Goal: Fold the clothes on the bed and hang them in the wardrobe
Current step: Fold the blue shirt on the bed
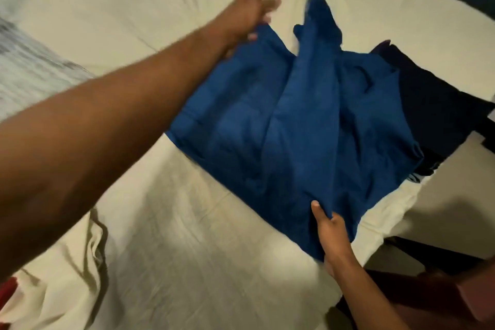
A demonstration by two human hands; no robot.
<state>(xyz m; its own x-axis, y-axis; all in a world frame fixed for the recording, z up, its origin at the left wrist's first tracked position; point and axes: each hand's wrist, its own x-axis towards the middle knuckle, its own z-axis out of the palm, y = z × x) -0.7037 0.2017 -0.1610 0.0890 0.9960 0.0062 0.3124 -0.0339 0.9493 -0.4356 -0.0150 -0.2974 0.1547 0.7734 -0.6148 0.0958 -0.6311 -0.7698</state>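
Observation:
A blue garment (pixel 292 126) lies spread on the cream bed sheet (pixel 166 236), with a raised fold running up its middle to a peak at the far end. My left hand (pixel 254 11) reaches across to the garment's far left corner; it is blurred, and its fingers look loosely spread at the cloth's edge. My right hand (pixel 330 230) pinches the garment's near edge, thumb on top of the cloth and fingers under it.
Dark navy and black clothes (pixel 434 104) lie piled at the bed's right edge, partly under the blue garment. A grey-and-white patterned cloth (pixel 29 61) lies at the left. A red item (pixel 8 289) shows at the bottom left. The floor (pixel 442 195) is visible on the right.

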